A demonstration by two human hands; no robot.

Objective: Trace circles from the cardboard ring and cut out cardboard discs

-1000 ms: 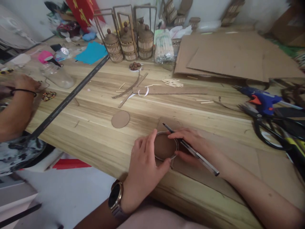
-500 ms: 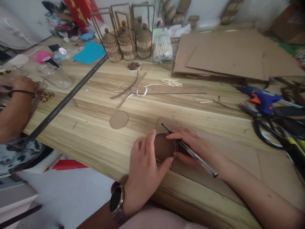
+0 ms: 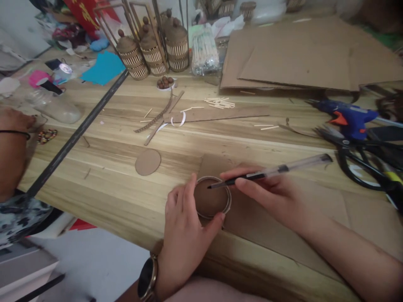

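Observation:
A round cardboard ring (image 3: 229, 205) lies on a flat piece of cardboard (image 3: 261, 224) near the table's front edge. My left hand (image 3: 185, 226) grips the ring from the left, fingers along its far-left side and thumb at its near-right side. Between the fingers and thumb of my right hand (image 3: 267, 188) is a black-tipped pen (image 3: 252, 176) with a clear barrel. The pen slants, its tip over the inside of the ring; whether it touches the cardboard I cannot tell. A loose cardboard disc (image 3: 147, 162) rests to the left, apart from both hands.
Scissors (image 3: 346, 155) and a blue glue gun (image 3: 344, 117) lie at right. Cardboard sheets (image 3: 299, 58), lantern-like models (image 3: 130, 56) and a bag of sticks (image 3: 204, 52) stand behind. Cardboard strips (image 3: 217, 114) cross the middle. Another person's arm (image 3: 12, 155) is at far left.
My right hand has left the ring's edge and turned the pen, bringing its tip over the ring's inside. My left hand stays on the ring. The view has shifted slightly.

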